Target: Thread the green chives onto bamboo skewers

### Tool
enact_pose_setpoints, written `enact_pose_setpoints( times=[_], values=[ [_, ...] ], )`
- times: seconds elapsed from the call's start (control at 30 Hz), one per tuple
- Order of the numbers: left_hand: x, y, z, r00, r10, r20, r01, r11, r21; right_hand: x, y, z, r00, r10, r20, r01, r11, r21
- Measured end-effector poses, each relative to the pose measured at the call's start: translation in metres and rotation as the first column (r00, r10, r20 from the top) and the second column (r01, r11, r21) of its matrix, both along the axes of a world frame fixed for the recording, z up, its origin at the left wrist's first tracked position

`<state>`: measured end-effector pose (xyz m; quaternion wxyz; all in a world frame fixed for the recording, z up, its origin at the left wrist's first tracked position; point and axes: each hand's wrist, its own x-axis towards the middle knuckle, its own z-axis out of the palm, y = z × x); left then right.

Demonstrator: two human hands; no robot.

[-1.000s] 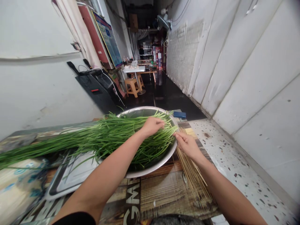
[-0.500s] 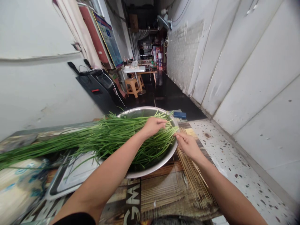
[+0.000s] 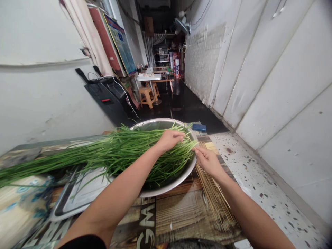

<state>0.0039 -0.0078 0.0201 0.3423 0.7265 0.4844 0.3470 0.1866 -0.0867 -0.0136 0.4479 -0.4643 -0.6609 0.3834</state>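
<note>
A large heap of green garlic chives [image 3: 140, 147] lies across a steel basin [image 3: 178, 181], pale stem ends to the right and long leaves trailing off to the left. Over the heap, my left hand [image 3: 169, 140] is closed, thumb and fingers pinched on pale chive stems at its right end. At the basin's right rim my right hand [image 3: 209, 160] is closed in a pinch, apparently on a thin bamboo skewer mostly hidden by the fingers, its tip against the stem ends. Below that hand, many loose bamboo skewers [image 3: 215, 197] lie on the wood-patterned tabletop [image 3: 178, 221].
Left of the basin sits a metal tray [image 3: 80, 193] under some leaves, beside a plastic-wrapped pale bundle [image 3: 23, 207]. Beyond the basin is a small blue box [image 3: 199, 127]. White panels [image 3: 282, 90] line the right side; farther back stand a table [image 3: 149, 77] and stools [image 3: 146, 97].
</note>
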Motion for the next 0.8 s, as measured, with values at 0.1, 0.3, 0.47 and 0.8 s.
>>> enact_pose_setpoints(
  times=[0.1,0.3,0.47,0.8],
  values=[
    [-0.0007,0.0006,-0.0004,1.0,0.006,0.0,-0.006,1.0,-0.001,0.0,-0.0001,0.0006,1.0,0.004,-0.003,-0.004,1.0,0.003],
    [-0.0012,0.0018,-0.0017,1.0,0.008,-0.005,-0.008,1.0,-0.005,-0.0005,0.0004,0.0003,1.0,-0.009,0.002,0.009,1.0,0.006],
    [-0.0007,0.0016,-0.0015,1.0,0.012,-0.016,-0.012,1.0,-0.004,-0.0004,0.001,-0.0014,1.0,-0.006,-0.013,0.006,1.0,0.009],
    [-0.001,0.0012,-0.0004,1.0,0.023,-0.017,-0.023,1.0,-0.001,-0.0004,0.0006,-0.0009,1.0,-0.003,-0.02,0.003,1.0,0.006]
  ],
)
